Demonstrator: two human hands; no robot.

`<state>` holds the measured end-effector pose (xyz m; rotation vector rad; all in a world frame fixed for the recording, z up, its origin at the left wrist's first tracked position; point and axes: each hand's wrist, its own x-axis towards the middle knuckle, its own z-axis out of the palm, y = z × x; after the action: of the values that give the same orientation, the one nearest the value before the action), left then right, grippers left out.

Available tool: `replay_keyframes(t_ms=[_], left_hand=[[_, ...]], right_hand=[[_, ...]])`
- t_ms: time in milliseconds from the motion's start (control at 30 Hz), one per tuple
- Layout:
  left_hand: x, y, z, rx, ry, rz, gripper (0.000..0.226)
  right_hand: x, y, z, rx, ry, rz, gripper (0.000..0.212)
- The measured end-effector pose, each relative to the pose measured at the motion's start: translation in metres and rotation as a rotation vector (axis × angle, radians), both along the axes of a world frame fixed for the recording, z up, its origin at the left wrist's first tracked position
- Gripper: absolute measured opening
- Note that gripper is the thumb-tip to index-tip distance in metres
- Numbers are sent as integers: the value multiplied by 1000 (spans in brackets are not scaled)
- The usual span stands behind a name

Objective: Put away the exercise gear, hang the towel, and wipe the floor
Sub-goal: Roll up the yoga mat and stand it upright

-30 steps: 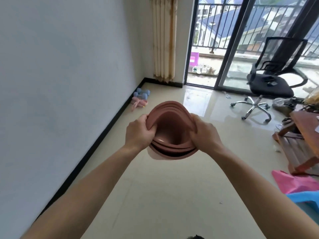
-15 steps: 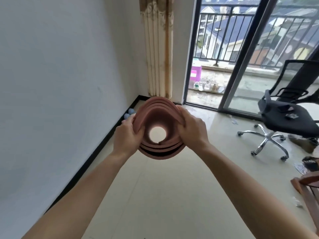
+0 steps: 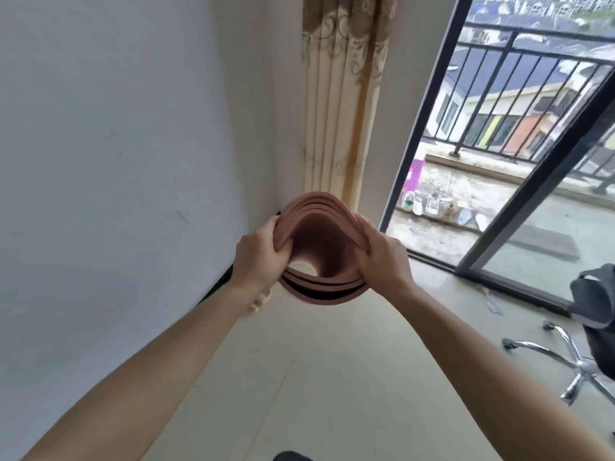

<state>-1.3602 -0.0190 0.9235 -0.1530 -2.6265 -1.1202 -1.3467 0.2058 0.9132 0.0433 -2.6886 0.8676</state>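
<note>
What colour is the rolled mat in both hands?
The rolled foam mat is reddish-brown, clearest in the head view.

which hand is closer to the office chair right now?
Right. The right hand grips the rolled mat on its right edge, toward the chair; the left hand grips its left edge, toward the wall.

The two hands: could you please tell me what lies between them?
In the head view, a rolled reddish-brown mat lies between them, gripped by the left hand and the right hand.
</note>
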Motion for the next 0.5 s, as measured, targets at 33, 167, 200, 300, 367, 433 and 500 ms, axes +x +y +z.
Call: replay_keyframes(t_ms=[33, 167, 200, 300, 367, 433, 500], left_hand=[[-27, 7, 2, -15, -5, -11, 24], [-134, 30, -7, -62, -29, -65, 23], [-165, 35, -13, -65, -35, -68, 25], [-262, 51, -33, -73, -80, -23, 22], [-326, 62, -49, -54, -149, 29, 20], [-384, 73, -59, 24, -242, 99, 21], [-437, 82, -61, 94, -304, 170, 21]], right_hand=[[-26, 7, 0, -2, -1, -3, 52], [-133, 37, -14, -11, -30, -4, 50], [-164, 44, -20, -13, -37, 0, 49], [-262, 60, -43, -57, -62, 51, 48], [-325, 71, -60, -92, -95, 87, 48], [-385, 81, -71, -115, -154, 122, 48], [-449, 87, -70, -168, -231, 145, 49]])
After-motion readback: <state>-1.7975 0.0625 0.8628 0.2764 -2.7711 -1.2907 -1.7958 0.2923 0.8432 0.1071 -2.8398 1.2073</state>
